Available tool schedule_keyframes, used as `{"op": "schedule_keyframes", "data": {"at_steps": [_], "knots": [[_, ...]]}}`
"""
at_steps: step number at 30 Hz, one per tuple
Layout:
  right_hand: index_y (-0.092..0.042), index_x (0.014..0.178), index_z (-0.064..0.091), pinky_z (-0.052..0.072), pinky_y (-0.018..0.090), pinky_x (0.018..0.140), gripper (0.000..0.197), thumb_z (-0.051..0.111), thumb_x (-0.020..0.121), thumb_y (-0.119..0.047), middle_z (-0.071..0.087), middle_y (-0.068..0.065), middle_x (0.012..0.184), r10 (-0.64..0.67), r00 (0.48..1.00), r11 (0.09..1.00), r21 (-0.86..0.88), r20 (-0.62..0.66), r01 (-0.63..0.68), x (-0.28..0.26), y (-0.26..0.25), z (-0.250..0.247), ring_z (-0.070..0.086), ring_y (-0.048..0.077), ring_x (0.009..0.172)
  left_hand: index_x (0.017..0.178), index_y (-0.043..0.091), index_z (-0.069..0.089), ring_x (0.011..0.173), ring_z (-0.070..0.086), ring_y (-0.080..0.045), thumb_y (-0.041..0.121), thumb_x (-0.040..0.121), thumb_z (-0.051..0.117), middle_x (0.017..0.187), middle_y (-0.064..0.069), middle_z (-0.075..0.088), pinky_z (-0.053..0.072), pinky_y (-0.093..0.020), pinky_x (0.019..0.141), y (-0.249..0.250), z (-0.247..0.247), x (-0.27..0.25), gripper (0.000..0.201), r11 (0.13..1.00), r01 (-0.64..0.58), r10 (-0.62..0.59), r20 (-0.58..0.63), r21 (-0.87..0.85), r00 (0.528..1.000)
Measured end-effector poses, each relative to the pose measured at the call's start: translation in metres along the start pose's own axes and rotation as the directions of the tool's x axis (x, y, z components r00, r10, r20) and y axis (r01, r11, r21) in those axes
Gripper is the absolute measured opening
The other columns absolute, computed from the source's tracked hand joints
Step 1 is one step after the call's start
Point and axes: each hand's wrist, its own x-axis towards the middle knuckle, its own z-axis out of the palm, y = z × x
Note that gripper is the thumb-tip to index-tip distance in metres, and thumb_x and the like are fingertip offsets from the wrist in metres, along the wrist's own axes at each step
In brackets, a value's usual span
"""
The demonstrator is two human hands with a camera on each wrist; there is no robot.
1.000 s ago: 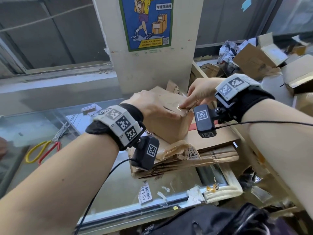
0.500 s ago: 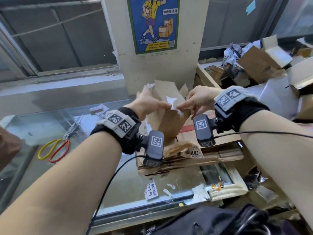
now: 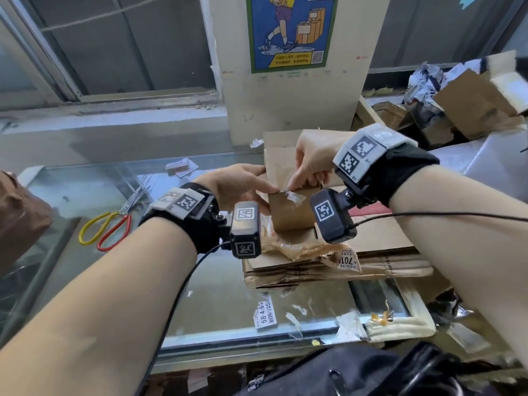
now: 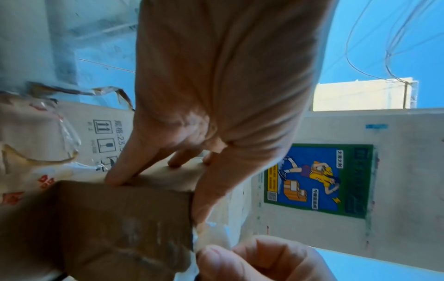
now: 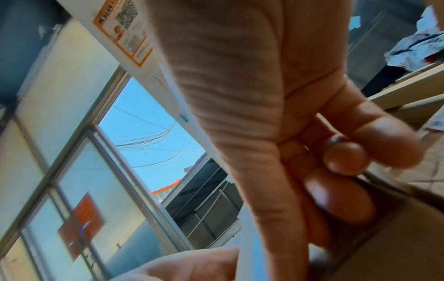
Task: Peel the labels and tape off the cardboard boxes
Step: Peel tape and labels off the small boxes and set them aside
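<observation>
A small brown cardboard box (image 3: 288,215) is held over a stack of flattened cardboard (image 3: 371,247). My left hand (image 3: 264,180) grips the box's left end, with fingers (image 4: 129,163) on its top and the thumb on the near corner. My right hand (image 3: 294,186) reaches over the box from above and pinches a scrap of white tape (image 3: 295,197) at the box's near top edge. The same tape (image 4: 213,232) shows crumpled at the box corner in the left wrist view. The right wrist view shows only curled fingers (image 5: 346,157) over the box (image 5: 396,243).
The stack lies on a glass counter (image 3: 114,181). On the glass are yellow-and-red scissors (image 3: 105,227) to the left and peeled labels (image 3: 265,312) near the front edge. Opened boxes (image 3: 474,101) pile up at the back right. A black bag (image 3: 357,372) lies below.
The box has come down from standing tilted with its flaps up and now lies lower and nearer me. My right hand has moved over its top to the tape.
</observation>
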Motion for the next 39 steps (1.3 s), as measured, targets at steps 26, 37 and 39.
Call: {"op": "schedule_keyframes", "data": {"at_steps": [26,37,39], "knots": [[-0.013,0.058,0.053,0.037,0.014,0.035,0.028,0.067,0.083,-0.014,0.047,-0.006,0.034,-0.107,0.986,0.917,-0.37,0.128,0.147,0.019,-0.016,0.014,0.047,0.003,0.031,0.104,-0.008,0.065,0.097,0.067,-0.039,-0.017,0.077,0.058,0.116,-0.024,0.061,0.057,-0.048,0.085,0.024,0.013,0.037,0.03,0.944,0.191,-0.152,-0.16,0.269,0.975],[-0.012,0.061,0.059,0.044,0.024,0.051,0.029,0.079,0.075,-0.028,0.06,0.001,0.06,-0.103,0.995,0.972,-0.215,-0.015,0.097,0.015,0.002,0.021,0.057,0.016,0.056,0.091,-0.003,0.063,0.102,0.065,-0.036,-0.017,0.079,0.061,0.115,-0.023,0.064,0.053,-0.042,0.093,0.016,0.016,0.024,0.018,0.97,0.228,-0.2,-0.257,0.083,0.945],[-0.014,0.06,0.059,0.044,0.025,0.054,0.029,0.08,0.074,-0.028,0.06,0.001,0.062,-0.134,0.99,0.969,-0.217,-0.046,0.121,0.015,0.0,0.025,0.057,0.016,0.061,0.099,-0.005,0.063,0.103,0.065,-0.037,-0.017,0.08,0.06,0.115,-0.024,0.064,0.053,-0.043,0.094,0.014,0.014,0.022,0.023,0.971,0.229,-0.204,-0.262,0.067,0.943]]}}
